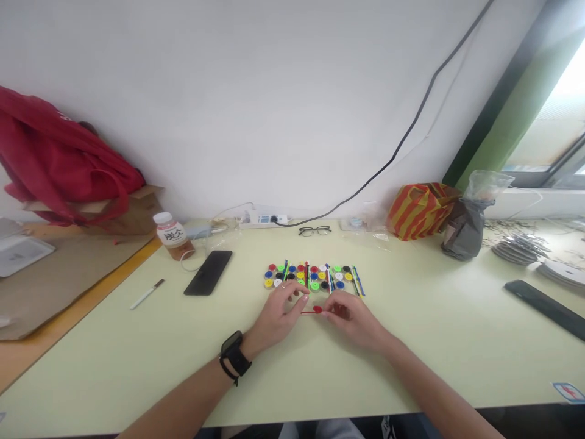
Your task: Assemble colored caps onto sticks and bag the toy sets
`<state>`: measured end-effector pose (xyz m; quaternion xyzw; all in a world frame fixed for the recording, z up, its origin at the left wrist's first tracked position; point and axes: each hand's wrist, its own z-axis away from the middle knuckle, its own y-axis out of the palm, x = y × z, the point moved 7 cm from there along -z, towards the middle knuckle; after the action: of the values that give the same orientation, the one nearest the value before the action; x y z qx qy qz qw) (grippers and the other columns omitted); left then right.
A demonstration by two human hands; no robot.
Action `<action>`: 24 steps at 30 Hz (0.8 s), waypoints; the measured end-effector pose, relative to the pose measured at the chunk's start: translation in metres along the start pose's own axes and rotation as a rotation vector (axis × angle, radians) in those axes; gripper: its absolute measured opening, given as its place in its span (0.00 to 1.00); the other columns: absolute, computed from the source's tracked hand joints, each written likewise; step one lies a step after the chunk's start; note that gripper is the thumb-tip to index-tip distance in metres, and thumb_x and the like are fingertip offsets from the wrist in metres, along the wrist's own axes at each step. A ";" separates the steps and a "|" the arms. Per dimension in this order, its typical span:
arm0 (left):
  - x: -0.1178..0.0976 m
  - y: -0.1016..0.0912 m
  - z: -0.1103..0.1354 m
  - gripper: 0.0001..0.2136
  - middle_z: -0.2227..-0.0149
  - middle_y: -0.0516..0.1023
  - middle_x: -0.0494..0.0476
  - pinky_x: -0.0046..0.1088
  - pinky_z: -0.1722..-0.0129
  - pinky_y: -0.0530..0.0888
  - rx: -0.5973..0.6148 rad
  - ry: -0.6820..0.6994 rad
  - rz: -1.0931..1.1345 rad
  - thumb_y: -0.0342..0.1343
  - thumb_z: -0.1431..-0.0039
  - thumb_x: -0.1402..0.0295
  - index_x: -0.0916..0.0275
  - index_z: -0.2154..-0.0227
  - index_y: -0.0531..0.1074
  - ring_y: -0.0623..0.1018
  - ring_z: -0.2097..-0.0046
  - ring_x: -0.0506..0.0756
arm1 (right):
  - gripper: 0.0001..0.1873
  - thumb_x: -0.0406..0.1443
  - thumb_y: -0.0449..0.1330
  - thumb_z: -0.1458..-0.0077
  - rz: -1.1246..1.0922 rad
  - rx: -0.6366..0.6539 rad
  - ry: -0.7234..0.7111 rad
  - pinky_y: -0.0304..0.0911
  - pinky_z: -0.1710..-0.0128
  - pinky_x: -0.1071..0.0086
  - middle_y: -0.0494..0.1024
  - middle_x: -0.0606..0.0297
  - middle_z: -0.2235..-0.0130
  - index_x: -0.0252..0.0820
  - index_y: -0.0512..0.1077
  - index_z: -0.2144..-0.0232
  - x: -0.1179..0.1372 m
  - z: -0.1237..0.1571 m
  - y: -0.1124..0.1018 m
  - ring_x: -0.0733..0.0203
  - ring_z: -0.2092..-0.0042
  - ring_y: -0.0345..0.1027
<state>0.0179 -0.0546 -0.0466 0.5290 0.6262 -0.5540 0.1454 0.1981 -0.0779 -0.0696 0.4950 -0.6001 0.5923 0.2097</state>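
Close in front of me, my right hand (354, 317) pinches a small red disc (317, 310) between thumb and fingertips. A thin red stick (308, 313) runs left from the disc, toward the other hand. My left hand (281, 311), with a black watch on its wrist, has thumb and forefinger nearly together just above the stick's left end; whether anything is between them is too small to make out. Just beyond both hands lie rows of small round discs (314, 285) in red, blue, yellow, green, black and white. Coloured thin sticks (358, 280) lie between the groups of discs.
Left of the discs are a black phone (208, 272), a white pen-like stick (147, 294) and a drink bottle (173, 236). Glasses (314, 231) and a power strip (262, 221) lie by the wall. Bags (420, 210) and a dark flat case (546, 305) are at right.
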 end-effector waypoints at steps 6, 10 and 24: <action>-0.010 0.022 0.007 0.13 0.47 0.79 0.60 0.36 0.46 0.72 0.311 -0.105 0.391 0.54 0.29 0.61 0.56 0.48 0.77 0.77 0.46 0.59 | 0.11 0.42 0.54 0.31 -0.099 0.088 -0.011 0.59 0.69 0.69 0.73 0.65 0.65 0.44 0.71 0.63 0.011 0.003 0.000 0.61 0.66 0.64; -0.003 0.032 0.008 0.13 0.54 0.81 0.61 0.32 0.55 0.76 0.381 -0.201 0.561 0.62 0.35 0.60 0.60 0.52 0.78 0.80 0.53 0.58 | 0.10 0.42 0.54 0.31 -0.087 0.064 -0.053 0.62 0.66 0.69 0.72 0.64 0.64 0.45 0.70 0.63 0.020 0.005 -0.004 0.60 0.64 0.65; 0.023 0.021 -0.001 0.12 0.68 0.78 0.53 0.27 0.64 0.72 0.152 -0.309 0.729 0.71 0.45 0.63 0.64 0.61 0.80 0.74 0.68 0.49 | 0.21 0.46 0.54 0.33 -0.092 -0.097 -0.099 0.66 0.64 0.66 0.70 0.61 0.56 0.49 0.68 0.41 0.018 0.009 -0.007 0.63 0.67 0.64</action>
<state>0.0260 -0.0454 -0.0753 0.6363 0.3253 -0.5839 0.3852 0.1996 -0.0911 -0.0525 0.5398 -0.6144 0.5271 0.2306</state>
